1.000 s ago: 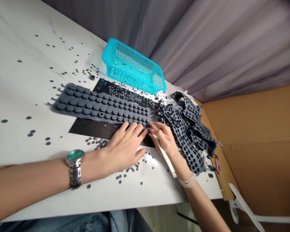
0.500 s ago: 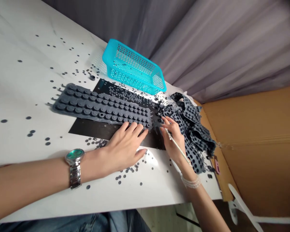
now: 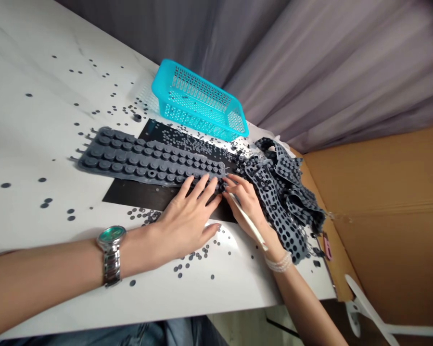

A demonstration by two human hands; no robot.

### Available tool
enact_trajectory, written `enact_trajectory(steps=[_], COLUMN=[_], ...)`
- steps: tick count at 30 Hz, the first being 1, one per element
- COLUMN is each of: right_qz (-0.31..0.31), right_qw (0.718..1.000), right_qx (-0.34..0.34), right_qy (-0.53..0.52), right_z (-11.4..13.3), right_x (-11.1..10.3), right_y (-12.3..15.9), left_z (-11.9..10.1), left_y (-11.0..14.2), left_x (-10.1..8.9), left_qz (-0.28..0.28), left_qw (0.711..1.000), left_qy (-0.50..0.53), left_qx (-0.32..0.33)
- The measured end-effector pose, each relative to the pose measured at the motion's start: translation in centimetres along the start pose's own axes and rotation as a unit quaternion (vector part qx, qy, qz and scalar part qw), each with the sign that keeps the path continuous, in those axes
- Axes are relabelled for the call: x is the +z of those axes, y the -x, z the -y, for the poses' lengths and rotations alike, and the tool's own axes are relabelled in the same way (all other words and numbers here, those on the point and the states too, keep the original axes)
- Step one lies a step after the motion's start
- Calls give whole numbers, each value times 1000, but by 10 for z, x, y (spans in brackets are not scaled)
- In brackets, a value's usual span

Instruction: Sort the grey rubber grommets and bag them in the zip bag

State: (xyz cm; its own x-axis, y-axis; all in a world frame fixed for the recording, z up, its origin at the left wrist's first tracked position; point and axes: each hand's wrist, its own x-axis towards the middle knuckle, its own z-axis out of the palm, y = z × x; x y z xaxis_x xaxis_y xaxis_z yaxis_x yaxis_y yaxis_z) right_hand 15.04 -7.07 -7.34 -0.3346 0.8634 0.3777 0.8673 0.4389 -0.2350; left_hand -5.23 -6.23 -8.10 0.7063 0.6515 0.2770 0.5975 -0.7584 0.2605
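A dark grey rubber sheet (image 3: 130, 163) with rows of raised round caps lies over a black mat (image 3: 130, 192). My left hand (image 3: 189, 216) rests with fingers spread along the near edge of the sheet, towards its right end, holding nothing. Closed around a thin white stick-like tool (image 3: 248, 221), my right hand (image 3: 250, 206) has its fingertips at the sheet's right corner, close beside my left fingers. The tool's working tip is hidden, as is whatever the right fingertips touch.
A turquoise plastic basket (image 3: 202, 115) stands behind the mat. Perforated grey sheets (image 3: 288, 206) lie heaped at the right, near a cardboard panel (image 3: 375, 211) and a pink-handled item (image 3: 327, 247). Small dark discs (image 3: 198, 144) are scattered over the mat and white table (image 3: 57, 259).
My right hand has moved left with the white tool, from beside the heaped sheets to the rubber sheet's right corner. My left hand stays nearly in place.
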Motion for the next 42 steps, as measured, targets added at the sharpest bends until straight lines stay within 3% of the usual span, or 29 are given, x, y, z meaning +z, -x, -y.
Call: enact_trajectory(steps=[6,12,15,22,29,37,42], right_qz=[19,-119,-101,-9,24,11,-110], right_qw=[999,983,980,991,996,1000,988], right_qx=[-24,137,165,88,47,-16,107], right_qy=[14,-5,-54,-103,-70,0,-12], right_z=[-4,-16,-17,9,19,8,-3], right_x=[2,-5,-13,-6,-1,8,5], right_y=[-6,-9,-3,-2,-10,-14,-14], left_z=[-1,-1,0,1,1,-1,-1], left_y=[0,1,1,-1,0,0,0], left_x=[-1,0,1,1,-1,-4,-4], left_qz=[15,18,17,14,21,32,30], left_qw=[1000,1000,1000,1000,1000,999,1000], left_qy=[10,7,12,11,7,2,-5], left_qx=[-2,3,3,3,2,-1,1])
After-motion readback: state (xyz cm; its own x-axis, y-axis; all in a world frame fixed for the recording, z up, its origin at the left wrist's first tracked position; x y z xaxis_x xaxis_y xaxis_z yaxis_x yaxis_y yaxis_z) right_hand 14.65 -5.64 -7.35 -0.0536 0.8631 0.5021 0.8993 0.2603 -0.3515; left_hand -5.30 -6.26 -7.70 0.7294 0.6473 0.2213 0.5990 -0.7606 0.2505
